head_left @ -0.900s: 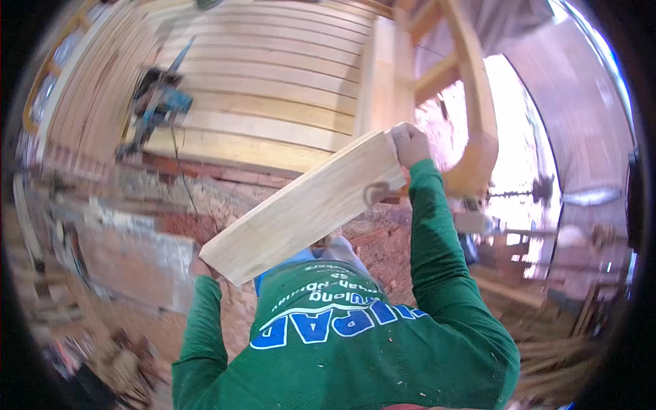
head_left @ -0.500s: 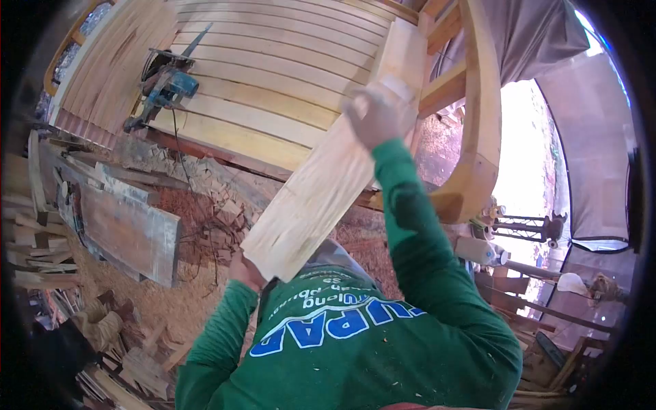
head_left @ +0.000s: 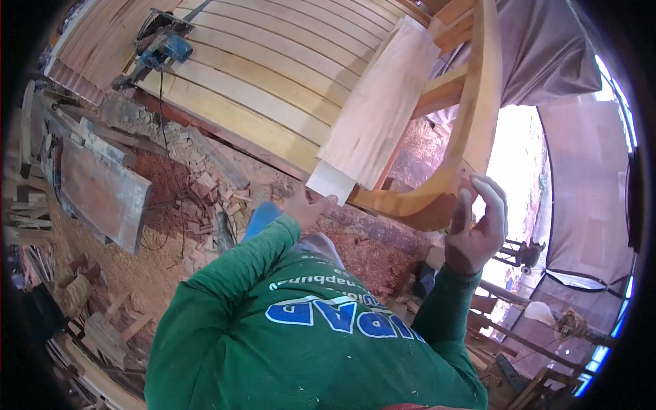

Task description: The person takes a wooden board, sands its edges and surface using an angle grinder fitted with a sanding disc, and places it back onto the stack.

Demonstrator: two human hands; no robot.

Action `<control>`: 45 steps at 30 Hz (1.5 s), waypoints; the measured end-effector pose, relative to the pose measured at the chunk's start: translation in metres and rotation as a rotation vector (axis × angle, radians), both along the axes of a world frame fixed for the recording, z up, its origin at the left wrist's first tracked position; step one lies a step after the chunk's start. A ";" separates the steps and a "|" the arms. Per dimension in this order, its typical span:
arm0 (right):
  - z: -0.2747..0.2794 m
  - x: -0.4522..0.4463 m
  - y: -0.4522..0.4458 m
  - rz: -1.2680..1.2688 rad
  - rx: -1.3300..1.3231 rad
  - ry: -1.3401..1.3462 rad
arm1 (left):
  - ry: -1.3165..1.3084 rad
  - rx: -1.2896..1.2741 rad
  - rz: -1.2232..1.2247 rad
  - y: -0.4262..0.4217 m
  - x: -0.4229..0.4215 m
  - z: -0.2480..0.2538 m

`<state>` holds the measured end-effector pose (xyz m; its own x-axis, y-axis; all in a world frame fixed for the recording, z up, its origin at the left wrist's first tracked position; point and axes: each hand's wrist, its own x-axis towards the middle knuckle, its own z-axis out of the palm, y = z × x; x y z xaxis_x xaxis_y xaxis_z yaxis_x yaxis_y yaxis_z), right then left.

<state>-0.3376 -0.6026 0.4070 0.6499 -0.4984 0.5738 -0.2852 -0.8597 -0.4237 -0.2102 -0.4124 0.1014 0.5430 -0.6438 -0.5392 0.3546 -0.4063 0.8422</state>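
The board [head_left: 379, 102] on the slats [head_left: 266, 75] partly covers a paler piece [head_left: 331, 180]; whether my left hand [head_left: 306, 208] grips its end, I cannot tell. My right hand [head_left: 474, 236], earlier over wood, now opens loosely beside the curved frame [head_left: 480, 89].

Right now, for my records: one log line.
left hand: touching lower board; right hand: open, beside frame; upper board: atop lower
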 end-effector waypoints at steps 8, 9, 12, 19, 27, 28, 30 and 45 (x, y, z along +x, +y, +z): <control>-0.042 0.057 0.024 0.033 0.093 0.078 | -0.805 -0.035 -0.386 -0.015 0.063 0.049; -0.053 0.074 0.028 0.013 0.145 0.210 | -0.835 -0.086 -0.359 -0.018 0.062 0.041; -0.134 0.089 0.019 -0.200 0.375 0.454 | -0.709 -0.163 -0.371 -0.024 0.058 0.016; -0.227 0.105 -0.012 -0.687 0.595 0.428 | -0.906 -0.166 -0.376 -0.041 0.048 0.001; -0.241 0.108 -0.055 -0.957 0.667 0.506 | -0.781 -0.456 -0.413 -0.046 0.103 -0.006; -0.240 0.109 -0.055 -0.948 0.668 0.499 | -0.801 -0.465 -0.400 -0.047 0.105 -0.006; -0.232 0.111 -0.052 -0.935 0.674 0.485 | -0.789 -0.474 -0.392 -0.046 0.103 -0.008; -0.263 0.076 -0.139 -0.872 0.870 0.455 | -0.289 -0.551 -0.320 -0.075 0.112 -0.035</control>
<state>-0.2616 -0.7412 0.1442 -0.0233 -0.9438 -0.3298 -0.8683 0.1826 -0.4613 -0.0977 -0.4879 0.0659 0.3536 -0.9341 0.0491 0.0195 0.0599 0.9980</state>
